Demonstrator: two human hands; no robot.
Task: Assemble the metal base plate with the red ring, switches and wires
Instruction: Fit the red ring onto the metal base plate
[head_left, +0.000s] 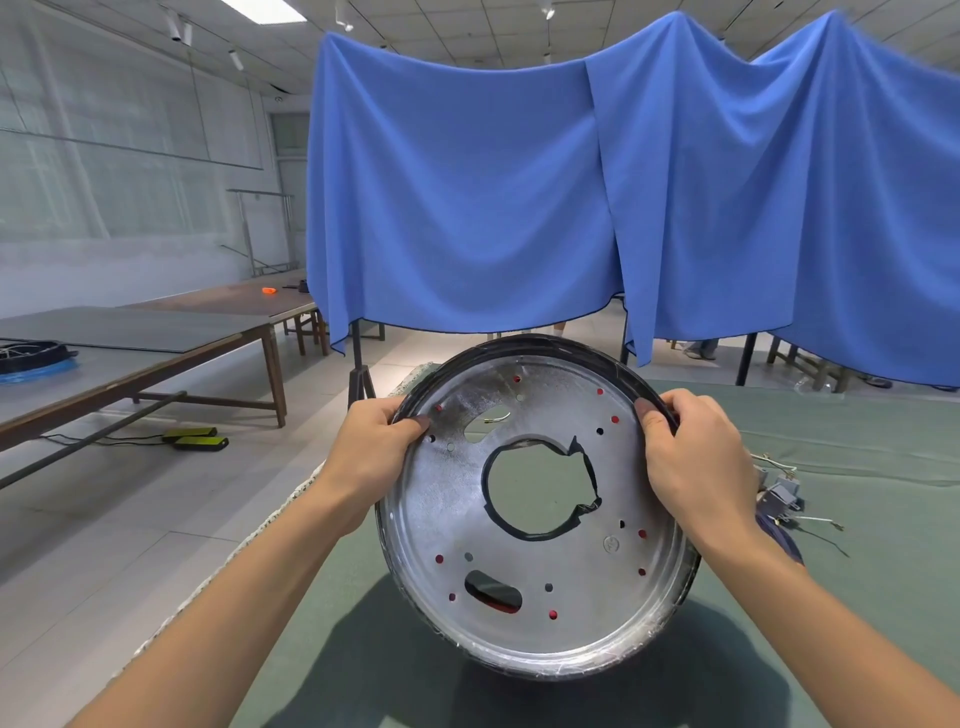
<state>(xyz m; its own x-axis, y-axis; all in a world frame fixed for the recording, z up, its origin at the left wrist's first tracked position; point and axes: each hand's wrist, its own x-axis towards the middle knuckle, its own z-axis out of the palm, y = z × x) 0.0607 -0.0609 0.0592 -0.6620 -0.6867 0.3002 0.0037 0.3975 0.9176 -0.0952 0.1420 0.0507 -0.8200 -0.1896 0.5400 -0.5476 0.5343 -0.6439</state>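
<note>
i see the metal base plate (535, 509) held tilted at frame centre, left hand (376, 441) and right hand (691, 457) grasping opposite upper rims; switches and wires (779, 499) lie right, nearer the right hand

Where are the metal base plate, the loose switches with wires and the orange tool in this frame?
metal base plate (457, 499): head view, bare face left of the central hole.
switches with wires (779, 491): head view, grey switch body on the green mat.
orange tool (269, 291): head view, its middle, on the far table.
</note>
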